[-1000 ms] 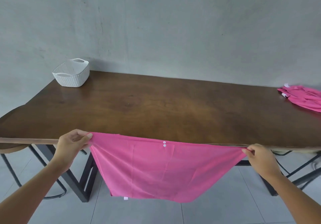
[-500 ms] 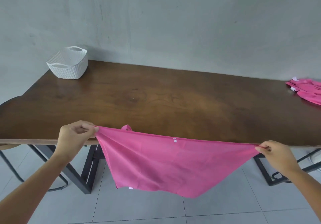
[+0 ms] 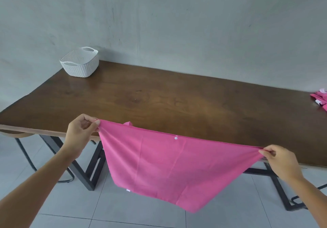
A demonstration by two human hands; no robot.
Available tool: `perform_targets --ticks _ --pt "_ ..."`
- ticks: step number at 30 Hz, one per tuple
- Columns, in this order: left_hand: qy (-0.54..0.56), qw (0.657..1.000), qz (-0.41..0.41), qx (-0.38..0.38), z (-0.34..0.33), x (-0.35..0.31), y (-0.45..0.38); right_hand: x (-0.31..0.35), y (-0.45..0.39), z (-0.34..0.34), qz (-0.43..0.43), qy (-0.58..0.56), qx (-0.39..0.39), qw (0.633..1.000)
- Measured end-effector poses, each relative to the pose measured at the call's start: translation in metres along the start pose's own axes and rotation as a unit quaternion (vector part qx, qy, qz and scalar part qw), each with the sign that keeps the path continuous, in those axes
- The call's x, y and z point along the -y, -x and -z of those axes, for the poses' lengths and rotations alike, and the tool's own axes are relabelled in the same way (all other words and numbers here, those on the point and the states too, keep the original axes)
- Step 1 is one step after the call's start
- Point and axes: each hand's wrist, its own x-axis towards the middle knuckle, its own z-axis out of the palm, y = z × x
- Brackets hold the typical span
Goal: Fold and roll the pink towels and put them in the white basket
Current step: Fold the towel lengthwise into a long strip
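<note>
1. Since half a second earlier, the pink towel (image 3: 169,171) had risen slightly, its top edge stretched above the near edge of the table (image 3: 159,104), its body hanging before it.
2. The left hand (image 3: 80,132) pinched the towel's left corner; the right hand (image 3: 279,160) pinched the right corner.
3. The white basket (image 3: 79,63) stood at the table's far left corner; its inside could not be made out.
4. More pink towels (image 3: 321,99) lay at the table's right end, cut off by the frame.
</note>
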Motion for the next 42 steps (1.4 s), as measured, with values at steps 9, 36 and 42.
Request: perform_targets --ticks 9,36,42 --pt "-0.058 0.994 0.035 -0.085 -0.028 0.005 0.025 -0.022 -0.020 0.011 0.095 -0.013 -0.006 0.995" --pt "-0.024 0.952 0.134 -0.273 -0.149 0.020 -0.038 -0.021 -0.092 -0.083 -0.318 -0.371 -0.187 0.852" --pt "-0.099 0.955 0.126 -0.249 -0.157 0.044 -0.069 -0.009 -0.115 -0.107 -0.291 -0.318 -0.196 0.881"
